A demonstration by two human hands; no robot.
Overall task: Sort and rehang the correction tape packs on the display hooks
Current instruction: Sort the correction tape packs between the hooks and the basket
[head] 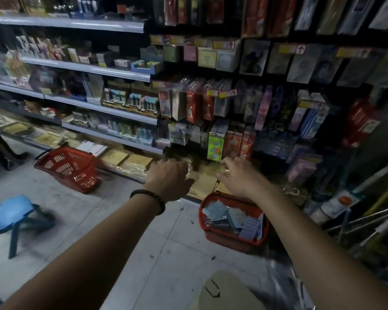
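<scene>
The pale blue packs (231, 217), presumably the correction tape, lie in a loose heap in a red basket (222, 239) on the floor, near and to the right, directly under the right forearm. None is in a hand yet.

Both hands reach past the basket to the low shelf (202, 184) of brown pads. The right hand (238, 177) has its fingers stretched leftward over the pads. The left hand (169, 175) has its fingers bent down over the shelf's far side with the thumb out. Motion blur hides the fingertips, so whether either hand pinches anything cannot be told.

The first risk is the dim light and the crowding. The hanging packs (215, 144) just beyond the hands overlap, so a pack could easily go on the wrong hook or knock a neighbour off.

A few loose metal hooks (292, 191) lie right of the shelf and could snag a sleeve or a card.

The basket sits close to the shelf foot, so a knee or arm could tip it and scatter the heap.

Farther left, a second red basket (70, 168) and a blue stool (11, 211) narrow the floor, so stepping back invites a stumble.
</scene>
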